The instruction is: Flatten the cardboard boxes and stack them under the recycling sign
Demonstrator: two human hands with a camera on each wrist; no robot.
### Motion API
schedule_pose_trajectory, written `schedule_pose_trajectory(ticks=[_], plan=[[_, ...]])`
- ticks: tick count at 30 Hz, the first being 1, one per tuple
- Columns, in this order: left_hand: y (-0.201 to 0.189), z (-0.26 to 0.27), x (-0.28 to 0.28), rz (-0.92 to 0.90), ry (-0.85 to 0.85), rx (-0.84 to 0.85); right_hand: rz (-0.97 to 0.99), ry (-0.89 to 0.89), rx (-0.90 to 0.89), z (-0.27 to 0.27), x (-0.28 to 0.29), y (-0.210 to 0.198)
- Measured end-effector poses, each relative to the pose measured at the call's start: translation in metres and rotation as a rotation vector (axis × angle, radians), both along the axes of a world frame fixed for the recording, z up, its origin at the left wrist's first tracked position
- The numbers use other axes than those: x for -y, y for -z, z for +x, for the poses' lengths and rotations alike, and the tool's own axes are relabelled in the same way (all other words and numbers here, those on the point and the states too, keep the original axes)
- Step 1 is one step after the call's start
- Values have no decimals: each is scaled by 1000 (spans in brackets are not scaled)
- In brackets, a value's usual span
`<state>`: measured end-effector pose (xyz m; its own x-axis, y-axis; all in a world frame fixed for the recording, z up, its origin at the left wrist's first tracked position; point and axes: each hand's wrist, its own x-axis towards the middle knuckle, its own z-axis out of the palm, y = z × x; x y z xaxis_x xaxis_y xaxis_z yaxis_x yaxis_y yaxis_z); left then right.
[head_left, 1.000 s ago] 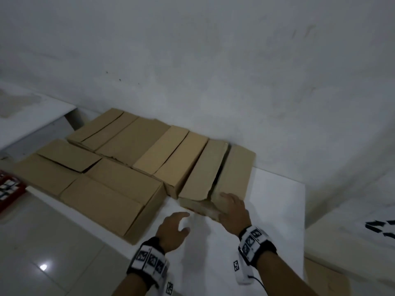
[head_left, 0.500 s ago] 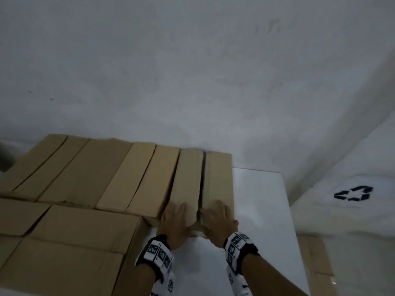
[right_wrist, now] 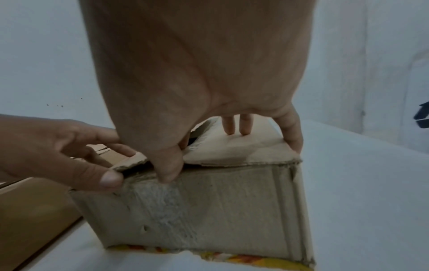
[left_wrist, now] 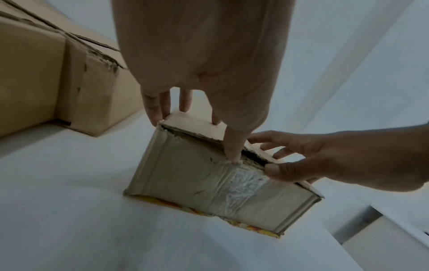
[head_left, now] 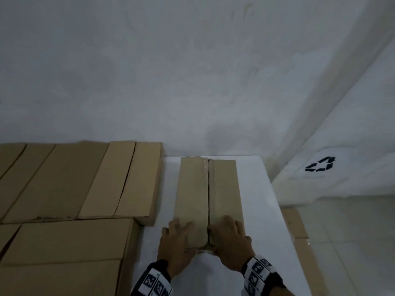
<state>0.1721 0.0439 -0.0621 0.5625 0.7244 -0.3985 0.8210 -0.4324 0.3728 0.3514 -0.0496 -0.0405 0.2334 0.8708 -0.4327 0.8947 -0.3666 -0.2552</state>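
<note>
A narrow brown cardboard box [head_left: 208,195] lies lengthwise on the white table [head_left: 258,201], apart from the other boxes. Its two top flaps meet at a middle seam with old tape. My left hand [head_left: 183,238] holds the near end of the left flap, fingers on top and thumb [right_wrist: 109,179] at its slightly lifted edge. My right hand [head_left: 226,236] holds the right flap the same way, its thumb [right_wrist: 167,170] at the seam on the end face [left_wrist: 209,185]. The black recycling sign [head_left: 320,164] is on the right wall.
A row of closed cardboard boxes [head_left: 119,180] fills the table's left side, with larger boxes [head_left: 64,242] in front of it. Flattened cardboard [head_left: 299,227] lies on the tiled floor right of the table, below the sign. The wall is close behind.
The narrow box has come away from the row and now stands alone further right. My left hand has joined the right at its near end, thumbs at the seam.
</note>
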Motion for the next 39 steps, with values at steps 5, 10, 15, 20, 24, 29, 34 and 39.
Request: schedule_pose_trajectory(ticks=[5, 10, 15, 20, 24, 29, 34, 39], plan=[[0, 0, 15, -104, -35, 205, 26, 65, -40, 5, 30, 2], [-8, -11, 6, -407, -270, 586, 170, 126, -112, 22, 44, 2], [-17, -14, -6, -205, -563, 772, 410, 367, -139, 41, 47, -12], [-7, -20, -27, -211, -618, 524, 526, 718, -38, 78, 57, -21], [-8, -11, -28, -283, -516, 365, 439, 870, -60, 103, 79, -11], [4, 8, -24, -407, -407, 333, 271, 963, -285, 104, 72, 3], [7, 10, -26, -557, -385, 445, 76, 926, -445, 85, 62, 16], [-14, 20, -15, -602, -348, 504, 45, 848, -514, 60, 54, 23]])
